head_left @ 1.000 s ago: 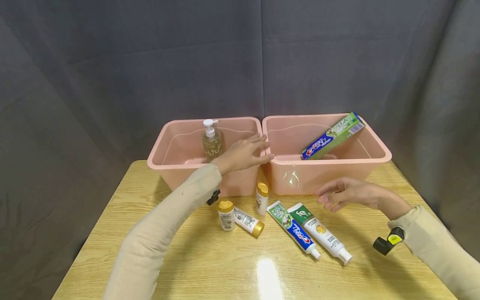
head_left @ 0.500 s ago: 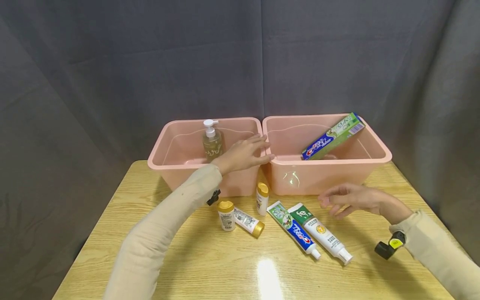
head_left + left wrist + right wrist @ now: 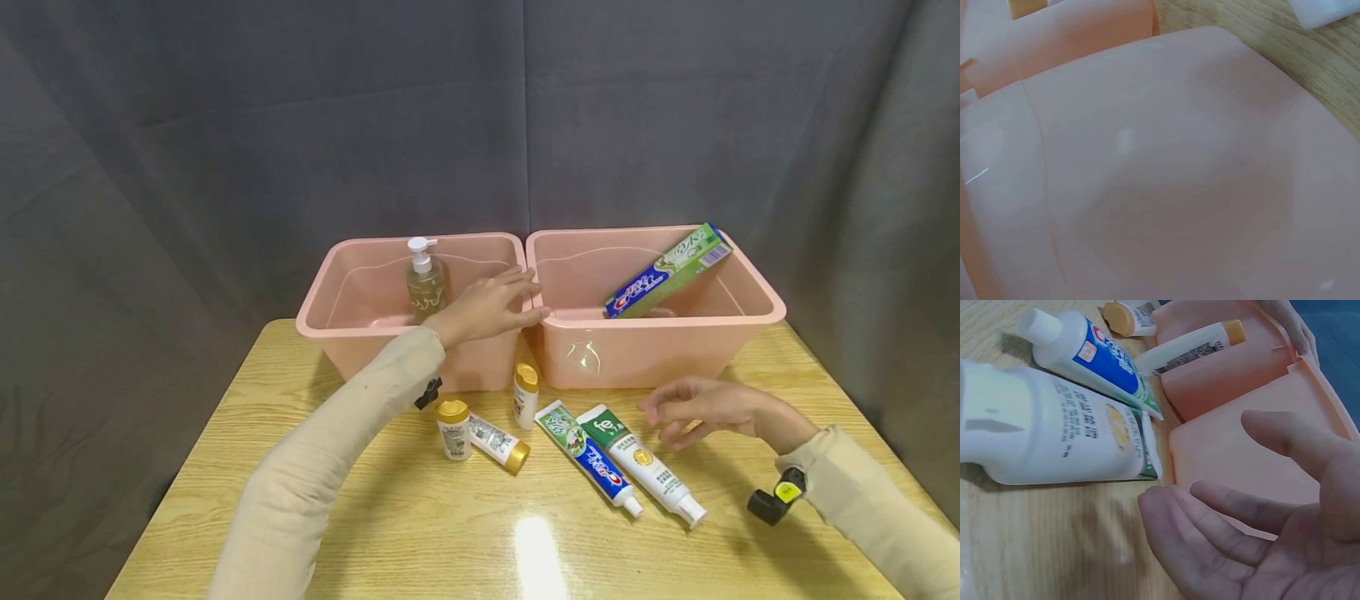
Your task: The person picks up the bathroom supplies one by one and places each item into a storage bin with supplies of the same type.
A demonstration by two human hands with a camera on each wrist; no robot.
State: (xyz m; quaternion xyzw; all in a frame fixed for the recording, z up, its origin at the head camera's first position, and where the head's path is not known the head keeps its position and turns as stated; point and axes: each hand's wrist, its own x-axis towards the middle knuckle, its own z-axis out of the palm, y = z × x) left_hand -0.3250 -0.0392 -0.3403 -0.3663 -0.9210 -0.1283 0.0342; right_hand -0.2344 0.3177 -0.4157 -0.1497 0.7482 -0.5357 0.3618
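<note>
My left hand (image 3: 491, 308) rests across the adjoining rims of the left pink bin (image 3: 330, 333) and the right pink bin (image 3: 645, 354), its fingers relaxed. Over the table hovers my right hand (image 3: 712, 410), fingers loosely bent and holding nothing. Closest to it lies a white-and-green toothpaste tube (image 3: 651, 471), its cap toward me. A blue-and-green toothpaste tube (image 3: 592, 462) lies alongside. In the right wrist view, the fingertips (image 3: 1154, 503) are near the crimped end of the white tube (image 3: 1085, 428). The left wrist view shows mostly bin wall (image 3: 1147, 144), with the left hand out of it.
In the left bin stands a pump bottle (image 3: 426, 287); a toothpaste box (image 3: 667, 273) leans inside the right one. Gold-capped white bottles, one left (image 3: 453, 433) and one by the bins (image 3: 525, 400), stand near a lying gold-capped tube (image 3: 495, 442). A grey curtain (image 3: 450, 117) hangs behind.
My right hand has come slightly toward me and lower, close to the white tube. The left hand and the things on the table have stayed put.
</note>
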